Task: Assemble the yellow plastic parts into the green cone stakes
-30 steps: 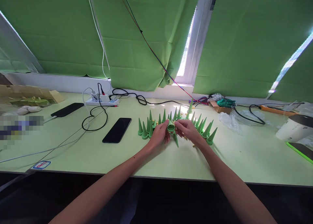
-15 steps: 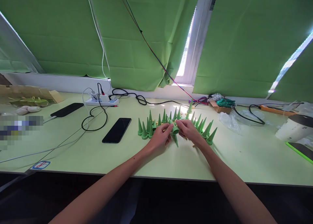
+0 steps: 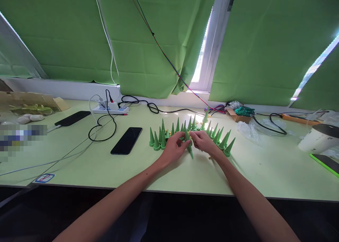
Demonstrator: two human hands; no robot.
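Observation:
My left hand is closed around a small green plastic cone, its tip pointing up. Close beside it, my right hand is pinched at the cone's right side; a speck of yellowish colour shows at its fingertips, too small to name. Under the hands another green cone lies with its tip toward me. Several more cones stand upright on both sides, among them a left group and a right group. Small yellowish pieces lie between them, partly hidden.
A black phone lies left of the cones, with a power strip and loose black cable behind it. At right are clear plastic bags, a small cardboard box and a white cup-like container.
The cone in my left hand has turned from showing its open base to standing tip up. My left fingers have shifted around it; my right hand has moved slightly.

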